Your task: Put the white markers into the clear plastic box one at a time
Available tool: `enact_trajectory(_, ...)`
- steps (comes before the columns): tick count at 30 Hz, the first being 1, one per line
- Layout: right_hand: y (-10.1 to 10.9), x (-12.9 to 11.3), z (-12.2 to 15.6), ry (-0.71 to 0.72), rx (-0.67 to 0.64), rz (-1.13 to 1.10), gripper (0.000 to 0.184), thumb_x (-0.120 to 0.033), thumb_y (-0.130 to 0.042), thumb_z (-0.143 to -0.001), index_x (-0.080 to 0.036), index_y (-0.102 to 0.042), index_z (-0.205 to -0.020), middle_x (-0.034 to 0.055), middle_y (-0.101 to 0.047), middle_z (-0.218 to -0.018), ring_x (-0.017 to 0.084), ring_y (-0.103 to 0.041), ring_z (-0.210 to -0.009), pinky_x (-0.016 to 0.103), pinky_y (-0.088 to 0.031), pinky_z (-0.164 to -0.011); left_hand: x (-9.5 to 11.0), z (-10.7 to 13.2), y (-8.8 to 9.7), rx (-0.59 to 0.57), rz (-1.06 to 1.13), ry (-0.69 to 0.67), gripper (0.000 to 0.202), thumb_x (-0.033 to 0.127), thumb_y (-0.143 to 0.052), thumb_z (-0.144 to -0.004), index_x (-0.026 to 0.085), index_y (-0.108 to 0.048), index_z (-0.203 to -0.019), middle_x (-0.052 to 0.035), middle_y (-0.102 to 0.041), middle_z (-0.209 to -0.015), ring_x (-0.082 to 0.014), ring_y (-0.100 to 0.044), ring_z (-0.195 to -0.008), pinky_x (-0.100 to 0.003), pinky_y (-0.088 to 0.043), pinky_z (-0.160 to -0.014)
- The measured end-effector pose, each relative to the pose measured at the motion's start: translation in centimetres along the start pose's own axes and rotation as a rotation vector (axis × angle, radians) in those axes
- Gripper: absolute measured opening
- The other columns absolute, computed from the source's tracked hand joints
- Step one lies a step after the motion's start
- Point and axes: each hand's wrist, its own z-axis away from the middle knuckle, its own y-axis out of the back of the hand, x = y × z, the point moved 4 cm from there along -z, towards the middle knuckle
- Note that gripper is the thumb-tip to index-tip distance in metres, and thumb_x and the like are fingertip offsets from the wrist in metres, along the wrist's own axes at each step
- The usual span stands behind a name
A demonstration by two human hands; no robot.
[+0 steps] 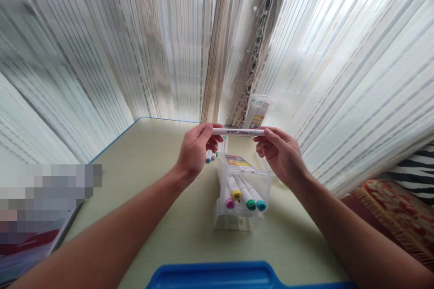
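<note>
A white marker (237, 132) with small dark print is held level above the table, one end in each hand. My left hand (197, 146) pinches its left end, and my right hand (280, 149) grips the right end between thumb and fingers. Below them a clear plastic case (244, 169) lies on its side, with several white markers inside. Their end caps show pink (229, 203), yellow (236, 196), green (251, 204) and blue (261, 205). Behind my left hand lie more loose markers (213, 156), partly hidden by its fingers.
The pale green table (135, 198) has a blue edge and a blue moulded tray (217, 275) at the front. Another clear case (259, 110) stands upright at the back by the striped curtain (183, 45). A patterned cushion (389, 207) is at the right.
</note>
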Motion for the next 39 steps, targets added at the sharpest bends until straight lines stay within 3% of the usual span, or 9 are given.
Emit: enact_trajectory(39, 0.5, 0.4, -0.3, -0.028, 0.053, -0.008, 0.020, -0.032, -0.079, -0.074, -0.018, -0.073, -0.086, 0.0028, -0.070, -0.070, 0.008, -0.057, -0.046, 0.020, -0.040, -0.040, 0.0, -0.6, 1.1, 0.144, 0.018, 0.023, 0.015, 0.029, -0.059, -0.082, 0.015, -0.064, -0.082, -0.0001, -0.056, -0.060, -0.0083, -0.047, -0.047, -0.019, -0.035, -0.040)
